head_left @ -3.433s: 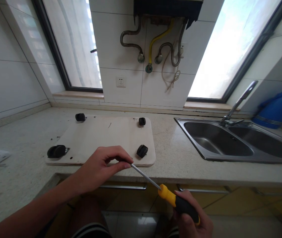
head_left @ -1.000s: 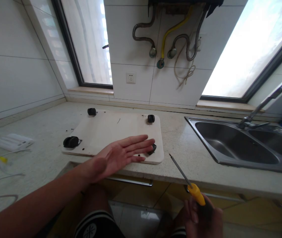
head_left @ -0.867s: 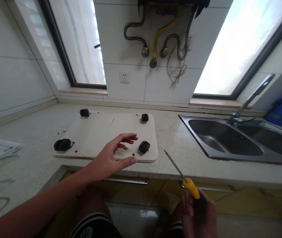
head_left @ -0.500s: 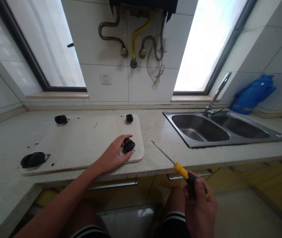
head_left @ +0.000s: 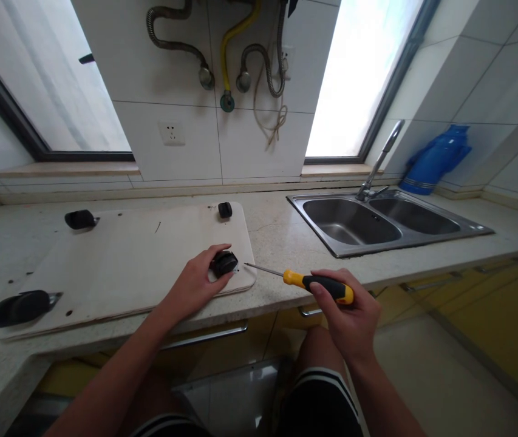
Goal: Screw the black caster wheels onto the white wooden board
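A pale, flat wooden board (head_left: 126, 261) with rounded corners is laid on the speckled stone counter (head_left: 281, 233). At its near right corner, a black rounded caster (head_left: 224, 263) is pinched by the left hand (head_left: 197, 285). A yellow-and-black-handled screwdriver (head_left: 304, 280) is gripped by the right hand (head_left: 347, 309), its thin steel shaft levelled at the caster. A steel double sink (head_left: 377, 218) is set further right.

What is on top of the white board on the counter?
Four black casters sit at the corners of the board. The left hand grips the near-right caster, hiding part of it. Small dark specks and holes also show. Its underside is hidden.
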Available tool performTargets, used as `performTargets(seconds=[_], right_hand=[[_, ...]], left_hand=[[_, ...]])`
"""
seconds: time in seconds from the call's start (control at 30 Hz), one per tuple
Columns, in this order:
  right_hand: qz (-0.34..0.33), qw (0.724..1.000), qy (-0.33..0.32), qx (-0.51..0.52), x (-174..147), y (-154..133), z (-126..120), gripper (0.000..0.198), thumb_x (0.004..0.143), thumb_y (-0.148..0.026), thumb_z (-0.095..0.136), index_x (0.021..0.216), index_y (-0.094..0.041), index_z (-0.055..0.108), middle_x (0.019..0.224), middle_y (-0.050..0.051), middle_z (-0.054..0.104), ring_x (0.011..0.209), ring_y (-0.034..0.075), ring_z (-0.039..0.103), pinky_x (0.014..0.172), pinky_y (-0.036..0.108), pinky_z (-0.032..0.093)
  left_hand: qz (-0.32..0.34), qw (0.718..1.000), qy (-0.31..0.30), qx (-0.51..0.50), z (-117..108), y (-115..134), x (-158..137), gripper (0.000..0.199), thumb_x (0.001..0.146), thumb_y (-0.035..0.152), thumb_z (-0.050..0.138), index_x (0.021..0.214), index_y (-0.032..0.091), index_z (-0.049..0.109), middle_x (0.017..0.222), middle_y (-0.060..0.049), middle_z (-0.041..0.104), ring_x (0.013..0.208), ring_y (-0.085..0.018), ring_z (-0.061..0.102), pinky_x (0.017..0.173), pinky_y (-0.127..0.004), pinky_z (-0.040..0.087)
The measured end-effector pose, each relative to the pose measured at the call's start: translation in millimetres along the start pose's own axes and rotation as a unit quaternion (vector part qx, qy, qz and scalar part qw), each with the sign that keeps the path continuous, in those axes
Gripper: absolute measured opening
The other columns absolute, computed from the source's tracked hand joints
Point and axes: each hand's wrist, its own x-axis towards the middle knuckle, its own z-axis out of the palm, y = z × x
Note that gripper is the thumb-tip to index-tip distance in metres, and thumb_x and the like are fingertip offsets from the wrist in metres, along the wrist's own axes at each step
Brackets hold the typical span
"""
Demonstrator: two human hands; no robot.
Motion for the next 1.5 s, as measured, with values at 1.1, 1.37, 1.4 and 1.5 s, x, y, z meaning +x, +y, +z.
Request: performTargets(seconds=[1.1,1.37,1.4,1.5], right_hand=[[-0.105,0.991,-0.083,0.003,38.8,-30.1,19.2,0.01,0.094,-0.026,0.091,0.099,-0.023,0.083,0.084,-0.002,0.077,0.067,0.011,0.065,0.063,0.027,0.051],[-0.104,0.983,-0.149,-0.028,63.2,-46.0,22.0,0.02,0.096,-0.039,0.091,0.095,-0.021,0.082,0.083,-0.001,0.076,0.069,0.013,0.067,0.066,0.029,0.05],[-0.111,0.979,-0.167,-0.03,70.2,-50.1,24.4,0.022,0.096,-0.041,0.091,0.095,-0.021,0.082,0.083,-0.001,0.076,0.069,0.013,0.066,0.067,0.029,0.049],[-0.143,0.963,-0.224,-0.033,91.9,-61.6,36.4,0.027,0.098,-0.044,0.09,0.094,-0.019,0.081,0.086,-0.001,0.076,0.073,0.012,0.065,0.072,0.028,0.047]], left_hand=[[0.052,0.997,0.03,0.047,9.2,-3.8,0.5,0.04,0.095,0.034,0.07,0.132,0.022,0.073,0.128,-0.012,0.081,0.117,-0.033,0.074,0.109,-0.052,0.058],[0.067,0.995,0.041,0.057,11.5,-8.5,0.7,0.039,0.094,0.032,0.069,0.132,0.022,0.072,0.126,-0.011,0.08,0.115,-0.032,0.075,0.107,-0.05,0.059],[0.068,0.995,0.041,0.059,11.6,-8.4,0.8,0.039,0.094,0.032,0.07,0.132,0.023,0.072,0.125,-0.011,0.08,0.115,-0.032,0.075,0.106,-0.05,0.059],[0.065,0.995,0.041,0.059,11.6,-8.4,1.3,0.036,0.096,0.035,0.071,0.13,0.024,0.072,0.125,-0.01,0.08,0.114,-0.032,0.075,0.105,-0.049,0.059]])
